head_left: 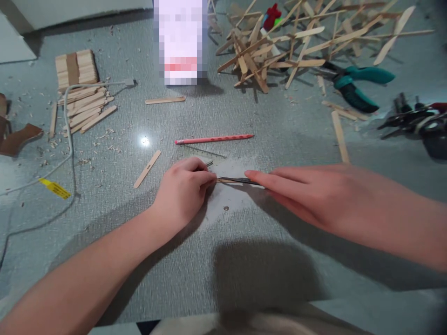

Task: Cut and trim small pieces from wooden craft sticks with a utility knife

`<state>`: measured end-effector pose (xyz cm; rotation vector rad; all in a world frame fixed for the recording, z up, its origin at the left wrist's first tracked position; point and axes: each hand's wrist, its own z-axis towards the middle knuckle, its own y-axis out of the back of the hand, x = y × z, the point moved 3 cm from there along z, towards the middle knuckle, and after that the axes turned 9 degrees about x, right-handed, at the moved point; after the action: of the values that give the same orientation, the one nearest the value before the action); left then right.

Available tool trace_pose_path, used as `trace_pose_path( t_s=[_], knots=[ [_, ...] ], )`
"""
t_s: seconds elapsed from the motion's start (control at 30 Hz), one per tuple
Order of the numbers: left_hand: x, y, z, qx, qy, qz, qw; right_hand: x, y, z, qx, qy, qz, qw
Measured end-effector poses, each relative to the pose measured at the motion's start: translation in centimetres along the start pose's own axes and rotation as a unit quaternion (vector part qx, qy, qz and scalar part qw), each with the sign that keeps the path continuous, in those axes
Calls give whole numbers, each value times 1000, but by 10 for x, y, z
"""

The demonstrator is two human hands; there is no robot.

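My left hand (185,188) is closed in a pinch on a wooden craft stick (220,180), most of it hidden by the fingers. From the other side my right hand (303,190) grips a thin dark metal tool (240,180), like a small file, lying along the stick and touching it. Its handle end is hidden in the right hand. Pale dust (230,195) covers the table under both hands. Just beyond them lie a clear ruler (206,152) and a red pencil (214,139). A craft stick with a small slot (147,168) rests left of my left hand.
A tangled heap of sticks (258,51) lies at the back right, beside teal-handled pliers (359,83). At left are a banded stick bundle (78,69), loose sticks (87,107) and a white cable (70,135). A bright blurred screen (180,42) stands at the back.
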<state>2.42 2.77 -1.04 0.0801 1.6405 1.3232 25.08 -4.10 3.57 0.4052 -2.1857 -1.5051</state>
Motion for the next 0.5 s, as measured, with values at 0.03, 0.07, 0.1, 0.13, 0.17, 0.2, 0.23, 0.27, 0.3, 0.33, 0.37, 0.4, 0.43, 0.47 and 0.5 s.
trace_pose_path(
  t_s=[0.03, 0.07, 0.1, 0.13, 0.17, 0.2, 0.23, 0.27, 0.3, 0.33, 0.37, 0.4, 0.43, 0.47, 0.5],
  knots=[
    [0, 0, 0, 1, 2, -2, 1000, 0, 0, -1, 2, 15, -22, 1000],
    [0, 0, 0, 3, 3, -4, 1000, 1, 0, -1, 5, 28, -41, 999],
    [0, 0, 0, 4, 3, -5, 1000, 1, 1, -1, 6, 33, -54, 998],
    [0, 0, 0, 5, 4, -5, 1000, 1, 1, -1, 10, 32, -58, 998],
    [-1, 0, 0, 6, 4, -5, 1000, 1, 1, -2, 15, 33, -57, 998],
    [-1, 0, 0, 7, 4, -4, 1000, 1, 1, -2, 18, 37, -56, 998],
    [-1, 0, 1, 7, 4, -3, 1000, 1, 1, -2, 16, 41, -56, 997],
    [-1, 1, 1, 8, 5, -2, 1000, 1, 0, -2, 13, 44, -57, 997],
    [-1, 1, 1, 8, 5, -1, 1000, 1, 0, -2, 7, 46, -61, 997],
    [-1, 1, 1, 8, 5, -1, 1000, 1, 0, -3, 5, 45, -66, 997],
    [0, 1, 1, 7, 5, -1, 1000, 1, -1, -3, 4, 43, -72, 996],
    [0, 1, 1, 6, 5, -1, 1000, 1, -2, -2, 8, 40, -77, 996],
    [0, 1, 1, 4, 4, -3, 1000, 1, -2, -2, 10, 38, -81, 996],
    [0, 1, 1, 3, 5, -3, 1000, 1, -1, -2, 7, 40, -83, 996],
    [0, 1, 1, 3, 5, -4, 1000, 1, -1, -2, -3, 44, -84, 996]
  ],
)
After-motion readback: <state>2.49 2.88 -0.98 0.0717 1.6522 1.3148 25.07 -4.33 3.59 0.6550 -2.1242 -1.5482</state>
